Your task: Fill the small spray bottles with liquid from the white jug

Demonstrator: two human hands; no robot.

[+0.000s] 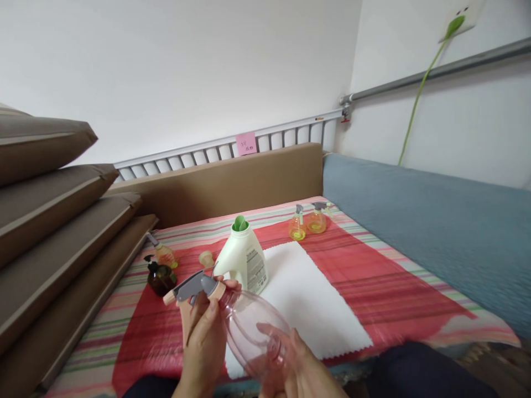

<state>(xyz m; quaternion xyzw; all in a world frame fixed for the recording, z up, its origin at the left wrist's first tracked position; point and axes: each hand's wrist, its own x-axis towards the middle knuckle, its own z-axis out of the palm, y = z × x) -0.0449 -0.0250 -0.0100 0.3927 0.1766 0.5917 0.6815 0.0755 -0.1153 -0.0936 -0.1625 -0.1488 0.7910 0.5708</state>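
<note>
A clear pink spray bottle [254, 323] lies tilted between my two hands. My left hand [204, 331] is closed around the collar of its grey and peach spray head [194, 288], which points to the left. My right hand [301, 367] grips the bottle near its base. Just behind the spray bottle stands a pale green detergent jug [244, 257], its mouth showing a green spout and no cap. It rests partly on a white cloth [309, 298]. A small cream cap-like piece [206, 258] sits to the left of the jug.
Two yellow spray bottles [297, 225] stand at the back right. A dark brown pump bottle [161, 278] and an orange-tinted spray bottle [166, 255] are at the left. Stacked brown cushions [58, 221] border the left side, a blue padded side [423, 215] the right.
</note>
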